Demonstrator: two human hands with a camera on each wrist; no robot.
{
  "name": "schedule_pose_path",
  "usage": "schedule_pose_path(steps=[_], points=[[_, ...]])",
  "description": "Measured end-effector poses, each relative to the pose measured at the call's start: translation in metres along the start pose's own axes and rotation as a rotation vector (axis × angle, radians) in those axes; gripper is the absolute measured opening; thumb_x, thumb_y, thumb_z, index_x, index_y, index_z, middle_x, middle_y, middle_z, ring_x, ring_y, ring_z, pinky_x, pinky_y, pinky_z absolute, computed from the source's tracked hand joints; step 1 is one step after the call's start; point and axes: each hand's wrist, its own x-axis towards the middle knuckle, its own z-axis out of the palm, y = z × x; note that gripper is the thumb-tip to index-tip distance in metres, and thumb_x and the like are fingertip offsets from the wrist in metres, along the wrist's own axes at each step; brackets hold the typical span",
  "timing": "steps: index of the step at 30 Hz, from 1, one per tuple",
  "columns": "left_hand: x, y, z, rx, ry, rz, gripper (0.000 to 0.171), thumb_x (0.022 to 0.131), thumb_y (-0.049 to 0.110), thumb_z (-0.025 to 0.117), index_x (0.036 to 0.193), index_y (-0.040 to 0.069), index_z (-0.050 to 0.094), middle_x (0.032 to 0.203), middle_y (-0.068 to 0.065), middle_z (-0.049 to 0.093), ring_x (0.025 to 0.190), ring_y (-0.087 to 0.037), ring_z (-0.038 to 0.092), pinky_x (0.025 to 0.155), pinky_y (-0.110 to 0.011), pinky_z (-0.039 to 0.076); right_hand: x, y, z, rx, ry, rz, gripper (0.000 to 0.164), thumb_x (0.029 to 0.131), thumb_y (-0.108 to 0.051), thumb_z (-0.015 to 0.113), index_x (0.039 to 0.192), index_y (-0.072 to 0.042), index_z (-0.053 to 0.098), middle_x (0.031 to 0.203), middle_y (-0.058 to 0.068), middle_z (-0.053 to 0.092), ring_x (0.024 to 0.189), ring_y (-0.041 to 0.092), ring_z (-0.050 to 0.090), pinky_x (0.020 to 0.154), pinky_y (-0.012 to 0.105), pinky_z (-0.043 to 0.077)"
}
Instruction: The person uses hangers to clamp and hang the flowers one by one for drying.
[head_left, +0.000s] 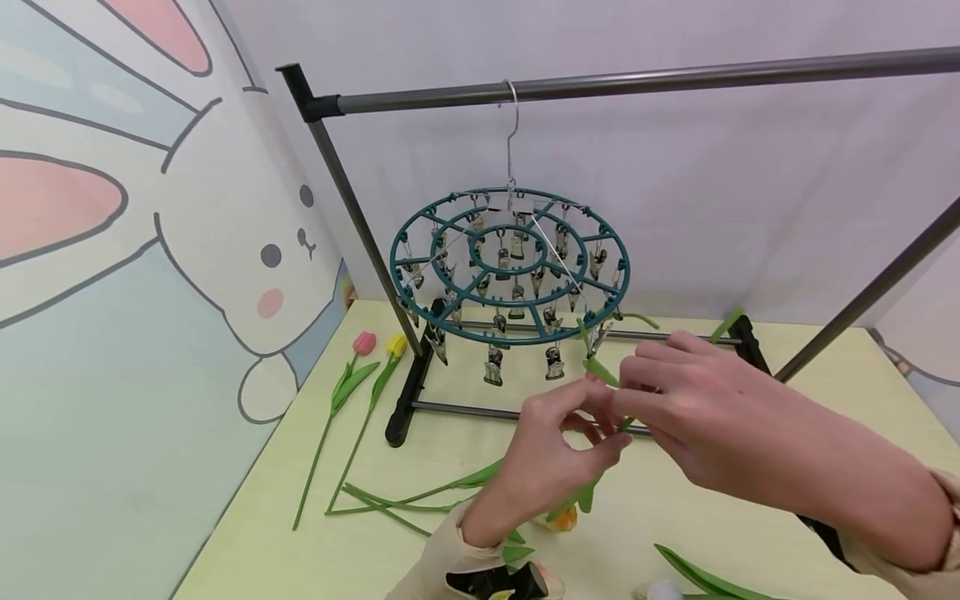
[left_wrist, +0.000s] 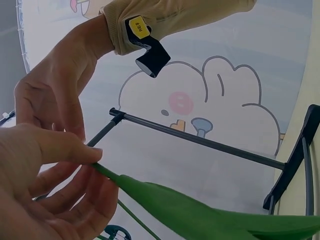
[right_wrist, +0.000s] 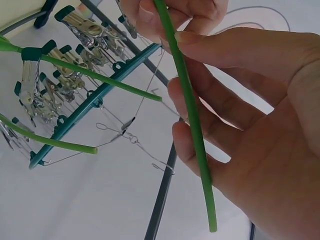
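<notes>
My left hand (head_left: 551, 450) pinches the green stem of a tulip (left_wrist: 175, 202) between thumb and fingers, just above its long leaf. Close beside it, my right hand (head_left: 697, 404) holds the same stem (right_wrist: 192, 120) between thumb and fingers, and the stem's cut end sticks out past the palm. The held tulip's bloom is hidden in the wrist views. Both hands are in front of the right edge of a round teal clip hanger (head_left: 510, 340). Two other green stems (right_wrist: 115, 85) cross the hanger in the right wrist view, one at a metal clip (right_wrist: 30, 70).
The hanger hangs by its hook from a dark metal rack bar (head_left: 637, 86). A pink tulip (head_left: 364, 342) and a yellow tulip (head_left: 397, 346) lie at the table's left. More stems (head_left: 405, 504) and an orange bloom (head_left: 561, 520) are below the hands, with a leaf (head_left: 705, 575) at front right.
</notes>
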Motion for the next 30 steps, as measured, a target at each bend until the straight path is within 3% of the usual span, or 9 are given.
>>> schedule_pose_path(steps=[3, 8, 11, 15, 17, 19, 22, 26, 30], points=[[-0.001, -0.002, -0.001, 0.011, 0.001, 0.013, 0.024, 0.084, -0.001, 0.067, 0.105, 0.007, 0.061, 0.094, -0.006, 0.063, 0.080, -0.004, 0.059, 0.072, -0.025, 0.056, 0.001, -0.001, -0.001, 0.009, 0.016, -0.001, 0.038, 0.098, -0.018, 0.032, 0.088, -0.015, 0.068, 0.078, -0.009, 0.047, 0.075, 0.011, 0.048, 0.071, 0.033, 0.045], [-0.002, -0.005, -0.003, 0.011, 0.014, 0.029, 0.024, 0.084, -0.002, 0.067, 0.106, 0.007, 0.061, 0.093, -0.006, 0.062, 0.080, -0.005, 0.060, 0.071, -0.026, 0.056, -0.015, 0.011, 0.016, 0.047, 0.047, 0.009, 0.041, 0.100, -0.031, 0.030, 0.101, -0.025, 0.070, 0.091, -0.012, 0.055, 0.086, 0.012, 0.054, 0.079, 0.036, 0.044], [-0.003, -0.006, -0.004, -0.012, 0.029, 0.030, 0.024, 0.084, -0.002, 0.068, 0.106, 0.006, 0.061, 0.092, -0.008, 0.062, 0.081, -0.007, 0.060, 0.071, -0.027, 0.057, -0.035, 0.029, 0.041, 0.083, 0.110, -0.046, 0.022, 0.094, -0.026, 0.055, 0.112, -0.028, 0.068, 0.103, -0.011, 0.058, 0.095, 0.015, 0.055, 0.088, 0.041, 0.043], [-0.005, -0.006, -0.006, -0.036, 0.064, 0.040, 0.024, 0.084, -0.001, 0.068, 0.106, 0.005, 0.062, 0.092, -0.009, 0.061, 0.081, -0.010, 0.060, 0.071, -0.029, 0.057, -0.056, 0.048, 0.064, 0.089, 0.158, -0.093, 0.042, 0.081, -0.019, 0.073, 0.120, -0.030, 0.064, 0.118, -0.010, 0.057, 0.101, 0.017, 0.056, 0.087, 0.042, 0.048], [-0.005, -0.007, -0.007, -0.037, 0.088, 0.054, 0.024, 0.084, -0.001, 0.068, 0.106, 0.004, 0.062, 0.094, -0.009, 0.061, 0.081, -0.012, 0.060, 0.071, -0.029, 0.057, -0.057, 0.048, 0.062, 0.080, 0.157, -0.082, 0.041, 0.080, -0.023, 0.073, 0.119, -0.031, 0.064, 0.121, -0.011, 0.055, 0.098, 0.014, 0.057, 0.078, 0.035, 0.052], [-0.006, -0.008, -0.008, -0.039, 0.113, 0.070, 0.023, 0.084, -0.001, 0.068, 0.106, 0.004, 0.061, 0.098, -0.010, 0.061, 0.082, -0.014, 0.061, 0.071, -0.029, 0.057, -0.040, 0.031, 0.040, 0.084, 0.158, -0.041, 0.032, 0.081, -0.024, 0.072, 0.111, -0.032, 0.066, 0.114, -0.012, 0.056, 0.087, 0.009, 0.057, 0.060, 0.027, 0.051], [-0.007, -0.008, -0.009, -0.059, 0.149, 0.074, 0.023, 0.084, -0.002, 0.068, 0.105, 0.004, 0.061, 0.104, -0.009, 0.061, 0.082, -0.017, 0.061, 0.071, -0.030, 0.057, -0.018, 0.012, 0.012, 0.071, 0.158, -0.005, 0.010, 0.088, -0.027, 0.065, 0.097, -0.024, 0.069, 0.103, -0.010, 0.057, 0.075, 0.002, 0.053, 0.053, 0.016, 0.046], [-0.008, -0.008, -0.011, -0.073, 0.181, 0.080, 0.023, 0.084, -0.003, 0.068, 0.105, 0.005, 0.061, 0.106, -0.008, 0.061, 0.082, -0.018, 0.060, 0.071, -0.032, 0.057, -0.002, -0.002, -0.009, 0.049, 0.140, 0.060, 0.024, 0.095, -0.033, 0.050, 0.089, -0.020, 0.069, 0.097, -0.011, 0.057, 0.070, -0.001, 0.052, 0.053, 0.013, 0.046], [-0.008, -0.009, -0.014, -0.067, 0.197, 0.105, 0.021, 0.085, -0.001, 0.068, 0.104, 0.004, 0.060, 0.102, -0.009, 0.062, 0.082, -0.018, 0.060, 0.069, -0.033, 0.058, -0.001, -0.002, -0.008, 0.058, 0.139, 0.104, 0.037, 0.098, -0.040, 0.039, 0.090, -0.021, 0.069, 0.097, -0.011, 0.059, 0.069, 0.001, 0.056, 0.054, 0.013, 0.047]])
